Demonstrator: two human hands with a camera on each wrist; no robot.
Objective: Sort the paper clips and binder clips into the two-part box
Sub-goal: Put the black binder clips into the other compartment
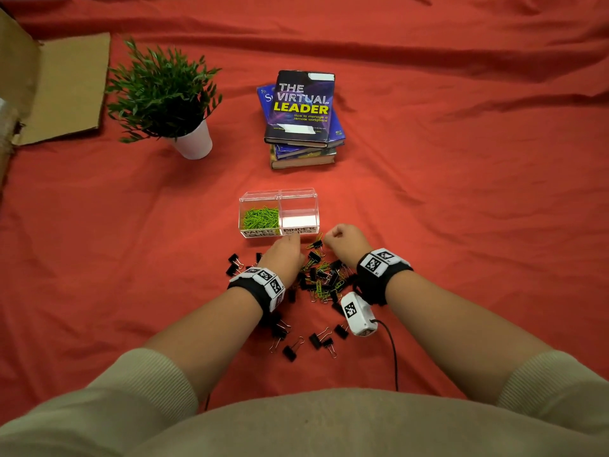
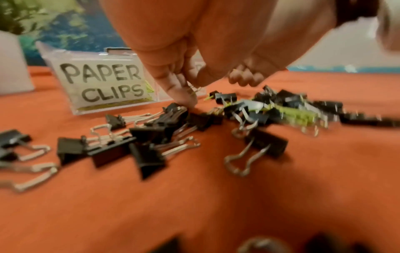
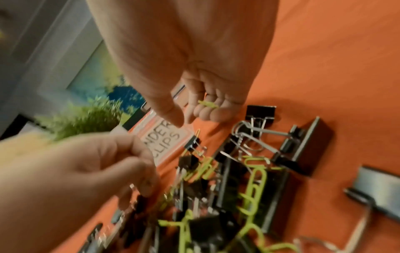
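Note:
A clear two-part box (image 1: 278, 192) stands on the red cloth. Its left part, labelled PAPER CLIPS (image 2: 101, 82), holds green paper clips (image 1: 261, 217). The right part, labelled BINDER CLIPS (image 3: 166, 138), looks empty. A mixed pile (image 1: 321, 278) of black binder clips and green paper clips lies just in front of it. My left hand (image 1: 285, 255) reaches down at the pile's left edge, thumb and forefinger pinching a thin wire clip (image 2: 194, 89), seemingly a paper clip. My right hand (image 1: 342, 237) hovers in front of the box's right end, fingers curled round a green paper clip (image 3: 207, 104).
More black binder clips (image 1: 306, 341) lie scattered toward me and to the left (image 1: 234, 263). A white tagged device (image 1: 357, 313) with a cable hangs by my right wrist. Farther back stand a potted plant (image 1: 164, 94), a stack of books (image 1: 301, 110) and a cardboard box (image 1: 66, 87).

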